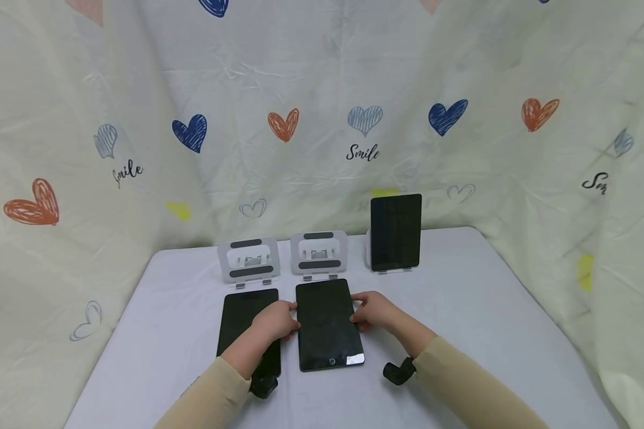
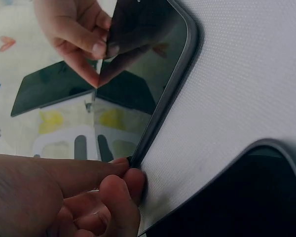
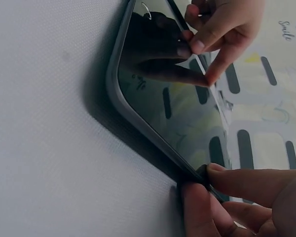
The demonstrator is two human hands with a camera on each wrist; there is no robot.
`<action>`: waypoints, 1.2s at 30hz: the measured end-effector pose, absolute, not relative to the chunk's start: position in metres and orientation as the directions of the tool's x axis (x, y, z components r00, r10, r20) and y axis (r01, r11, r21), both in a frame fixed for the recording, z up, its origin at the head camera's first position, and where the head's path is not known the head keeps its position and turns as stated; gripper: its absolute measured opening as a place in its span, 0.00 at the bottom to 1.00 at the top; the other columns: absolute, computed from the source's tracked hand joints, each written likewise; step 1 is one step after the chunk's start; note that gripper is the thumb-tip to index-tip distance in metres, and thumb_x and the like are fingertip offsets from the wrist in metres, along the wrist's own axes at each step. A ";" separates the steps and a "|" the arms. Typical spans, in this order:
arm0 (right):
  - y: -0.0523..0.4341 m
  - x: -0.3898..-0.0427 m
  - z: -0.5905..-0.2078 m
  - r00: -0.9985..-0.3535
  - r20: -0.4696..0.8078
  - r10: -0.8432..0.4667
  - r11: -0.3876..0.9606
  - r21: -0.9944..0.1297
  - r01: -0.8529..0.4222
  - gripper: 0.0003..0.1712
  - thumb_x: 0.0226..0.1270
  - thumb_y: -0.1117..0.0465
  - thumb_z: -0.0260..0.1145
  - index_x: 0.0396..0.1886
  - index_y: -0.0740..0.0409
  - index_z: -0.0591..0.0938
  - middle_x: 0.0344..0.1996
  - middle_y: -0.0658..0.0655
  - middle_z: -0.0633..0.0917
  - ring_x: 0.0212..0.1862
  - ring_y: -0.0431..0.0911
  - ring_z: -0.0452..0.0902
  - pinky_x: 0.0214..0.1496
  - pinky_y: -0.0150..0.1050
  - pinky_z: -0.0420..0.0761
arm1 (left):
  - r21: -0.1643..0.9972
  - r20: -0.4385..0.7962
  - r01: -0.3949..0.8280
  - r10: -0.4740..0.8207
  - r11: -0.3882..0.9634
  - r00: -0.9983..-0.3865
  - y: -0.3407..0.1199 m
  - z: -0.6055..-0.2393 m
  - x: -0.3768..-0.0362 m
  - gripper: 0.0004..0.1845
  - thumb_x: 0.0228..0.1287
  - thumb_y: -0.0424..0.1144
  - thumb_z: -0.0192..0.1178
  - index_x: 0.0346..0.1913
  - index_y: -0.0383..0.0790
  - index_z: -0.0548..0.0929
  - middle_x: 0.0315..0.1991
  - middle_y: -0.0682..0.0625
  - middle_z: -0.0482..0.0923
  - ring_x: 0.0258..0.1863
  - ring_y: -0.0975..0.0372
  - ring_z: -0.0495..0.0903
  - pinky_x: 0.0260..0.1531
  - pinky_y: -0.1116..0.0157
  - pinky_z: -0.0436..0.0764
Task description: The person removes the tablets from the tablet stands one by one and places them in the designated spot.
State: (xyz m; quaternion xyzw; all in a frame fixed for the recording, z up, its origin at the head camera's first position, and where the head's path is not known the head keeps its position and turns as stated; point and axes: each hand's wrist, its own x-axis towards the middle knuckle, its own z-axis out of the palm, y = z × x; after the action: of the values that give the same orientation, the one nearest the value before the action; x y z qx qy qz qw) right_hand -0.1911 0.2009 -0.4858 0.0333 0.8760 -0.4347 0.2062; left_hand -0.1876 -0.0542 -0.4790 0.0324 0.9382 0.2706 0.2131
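Hands meet on the middle tablet [image 1: 326, 325], which lies screen up on the grey table [image 1: 488, 322], just in front of the middle stand [image 1: 319, 253]. The left hand [image 1: 275, 320] pinches the tablet's left long edge; the left wrist view shows thumb and curled fingers [image 2: 119, 197] closed on that edge, the thumb's tip on the rim. The right hand [image 1: 374, 310] pinches the right long edge in the same way, thumb on top and a finger beneath, as the right wrist view shows [image 3: 237, 190]. That edge casts a dark shadow on the table in the right wrist view, so it looks raised a little; whether the whole tablet is clear of the surface cannot be told.

A second tablet [image 1: 240, 325] lies flat just to the left, apart from the first; the left forearm covers its near right corner. Behind it stands the left stand [image 1: 248, 260], tilted back. A third tablet [image 1: 396, 232] stands upright on a further stand at the right, and hides nearly all of that stand but its feet.

All three screens are dark; the held one mirrors the stands and the heart-printed cloth [image 1: 86, 149] behind. A black wrist camera [image 1: 399, 371] shows under the right sleeve; the left one is mostly hidden. Both elbows are cut off by the frame.
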 end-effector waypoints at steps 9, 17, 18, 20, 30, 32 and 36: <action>0.191 -0.198 -0.479 -0.903 -0.418 -0.098 0.690 -0.682 0.241 0.35 0.57 0.70 0.73 0.66 0.63 0.75 0.23 0.57 0.82 0.19 0.43 0.77 0.25 0.35 0.80 | 0.428 -0.401 -0.021 0.169 0.903 -0.900 -0.052 -0.474 -0.184 0.29 0.66 0.40 0.65 0.69 0.42 0.74 0.13 0.50 0.75 0.13 0.59 0.76 0.28 0.61 0.73; 0.189 -0.198 -0.478 -0.917 -0.388 -0.095 0.739 -0.645 0.197 0.33 0.57 0.67 0.74 0.65 0.60 0.78 0.25 0.57 0.80 0.20 0.44 0.78 0.25 0.35 0.78 | 0.452 -0.372 -0.014 0.174 0.892 -0.912 -0.055 -0.478 -0.184 0.29 0.65 0.39 0.65 0.68 0.40 0.74 0.12 0.49 0.75 0.12 0.59 0.75 0.25 0.62 0.72; 0.190 -0.198 -0.478 -0.918 -0.384 -0.095 0.740 -0.644 0.192 0.33 0.57 0.66 0.75 0.64 0.60 0.78 0.26 0.57 0.80 0.21 0.44 0.78 0.25 0.35 0.78 | 0.461 -0.369 -0.018 0.174 0.887 -0.913 -0.056 -0.479 -0.184 0.29 0.65 0.39 0.66 0.69 0.40 0.74 0.13 0.49 0.75 0.12 0.59 0.76 0.25 0.62 0.73; 0.192 -0.199 -0.480 -0.919 -0.382 -0.098 0.739 -0.647 0.190 0.33 0.57 0.66 0.74 0.65 0.60 0.78 0.26 0.56 0.80 0.21 0.44 0.78 0.25 0.35 0.78 | 0.478 -0.371 -0.030 0.172 0.878 -0.912 -0.056 -0.480 -0.185 0.30 0.64 0.40 0.66 0.69 0.40 0.74 0.13 0.49 0.75 0.12 0.59 0.76 0.26 0.61 0.73; 0.200 -0.197 -0.484 -0.915 -0.389 -0.106 0.701 -0.682 0.209 0.33 0.60 0.65 0.73 0.67 0.58 0.76 0.25 0.54 0.83 0.21 0.45 0.77 0.25 0.36 0.77 | 0.554 -0.373 -0.077 0.165 0.829 -0.913 -0.059 -0.485 -0.185 0.31 0.63 0.40 0.67 0.69 0.41 0.73 0.15 0.49 0.77 0.13 0.59 0.76 0.25 0.61 0.73; 0.202 -0.196 -0.484 -0.916 -0.388 -0.100 0.694 -0.687 0.215 0.33 0.60 0.64 0.73 0.67 0.57 0.76 0.26 0.53 0.83 0.22 0.45 0.77 0.25 0.36 0.78 | 0.565 -0.376 -0.091 0.158 0.820 -0.913 -0.059 -0.487 -0.185 0.32 0.63 0.40 0.67 0.70 0.41 0.73 0.15 0.48 0.77 0.13 0.58 0.76 0.25 0.61 0.73; 0.208 -0.193 -0.484 -0.925 -0.370 -0.089 0.680 -0.701 0.214 0.33 0.60 0.62 0.73 0.67 0.56 0.76 0.27 0.54 0.83 0.23 0.46 0.77 0.27 0.37 0.78 | 0.593 -0.383 -0.121 0.147 0.796 -0.912 -0.060 -0.490 -0.185 0.32 0.64 0.42 0.67 0.70 0.41 0.73 0.15 0.48 0.77 0.13 0.58 0.76 0.22 0.60 0.73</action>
State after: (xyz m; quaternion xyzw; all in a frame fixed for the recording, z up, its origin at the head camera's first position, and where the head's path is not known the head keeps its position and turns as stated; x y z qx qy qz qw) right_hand -0.1934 0.2077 -0.4841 0.0348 0.8966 -0.3982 0.1907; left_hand -0.1851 -0.0600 -0.4896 0.0072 0.9241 0.3194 0.2096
